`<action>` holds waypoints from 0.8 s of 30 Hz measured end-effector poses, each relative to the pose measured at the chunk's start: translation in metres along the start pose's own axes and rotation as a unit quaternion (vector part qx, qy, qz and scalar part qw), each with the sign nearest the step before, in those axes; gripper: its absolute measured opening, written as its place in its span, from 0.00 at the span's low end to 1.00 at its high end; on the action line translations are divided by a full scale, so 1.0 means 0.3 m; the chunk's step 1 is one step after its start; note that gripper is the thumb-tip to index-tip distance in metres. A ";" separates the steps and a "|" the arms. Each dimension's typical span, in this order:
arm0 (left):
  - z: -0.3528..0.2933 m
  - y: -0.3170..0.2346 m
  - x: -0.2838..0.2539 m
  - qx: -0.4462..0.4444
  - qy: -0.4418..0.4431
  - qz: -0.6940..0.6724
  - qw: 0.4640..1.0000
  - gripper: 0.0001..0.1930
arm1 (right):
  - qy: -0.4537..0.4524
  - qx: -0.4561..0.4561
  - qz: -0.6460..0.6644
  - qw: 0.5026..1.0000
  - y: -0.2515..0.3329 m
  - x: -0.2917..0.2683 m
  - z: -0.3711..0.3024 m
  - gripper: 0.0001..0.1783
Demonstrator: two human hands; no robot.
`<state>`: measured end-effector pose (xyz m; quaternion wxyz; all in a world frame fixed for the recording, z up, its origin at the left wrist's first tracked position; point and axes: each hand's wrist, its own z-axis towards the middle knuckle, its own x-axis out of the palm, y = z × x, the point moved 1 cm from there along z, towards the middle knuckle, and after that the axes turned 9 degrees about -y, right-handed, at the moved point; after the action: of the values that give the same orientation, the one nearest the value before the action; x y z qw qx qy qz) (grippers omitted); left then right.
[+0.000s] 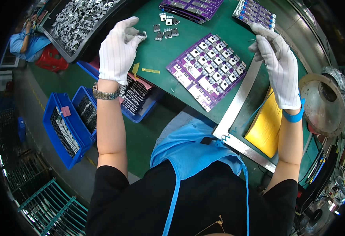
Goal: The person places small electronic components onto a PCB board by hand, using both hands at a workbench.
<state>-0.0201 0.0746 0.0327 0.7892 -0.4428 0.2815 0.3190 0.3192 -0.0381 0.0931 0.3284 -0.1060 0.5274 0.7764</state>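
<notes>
My left hand (118,53), in a white striped glove, pinches a small black-and-silver electronic component (143,34) between thumb and fingertips. Just right of it, several loose components of the same kind (167,34) lie scattered on the green bench mat (153,55). In front of me a purple circuit board panel (208,103) lies at a slant, its upper part covered with rows of these components. My right hand (279,67), also gloved, is raised beyond the panel's right side. Its thumb and fingers are closed together; a thin sliver shows at the tips, too small to name.
A black bin (72,55) heaped with metal pieces stands at the far left. Purple panels (180,12) are stacked at the back, with another populated panel (255,15) at back right. A metal strip (235,106), a yellow block (265,126) and blue trays (56,129) surround the work area.
</notes>
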 end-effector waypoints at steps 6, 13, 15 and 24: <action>-0.128 -0.186 -0.024 -0.020 -0.133 -0.298 0.945 0.25 | 0.091 0.089 0.109 0.986 0.122 0.059 -0.033 0.24; -0.232 -0.305 0.023 0.169 -0.195 -0.297 0.920 0.28 | 0.191 -0.066 0.040 0.979 0.208 0.146 -0.029 0.19; -0.239 -0.294 0.003 0.245 -0.179 -0.193 0.933 0.28 | 0.209 -0.033 0.058 0.976 0.205 0.148 -0.025 0.18; -0.231 -0.205 0.006 0.269 -0.189 -0.157 0.931 0.36 | 0.120 -0.224 -0.051 0.966 0.143 0.166 0.017 0.13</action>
<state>0.0163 -0.0106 0.0323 0.9575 -0.1842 0.1289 0.1809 0.2553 -0.0236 0.1020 0.2697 -0.2962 0.3692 0.8386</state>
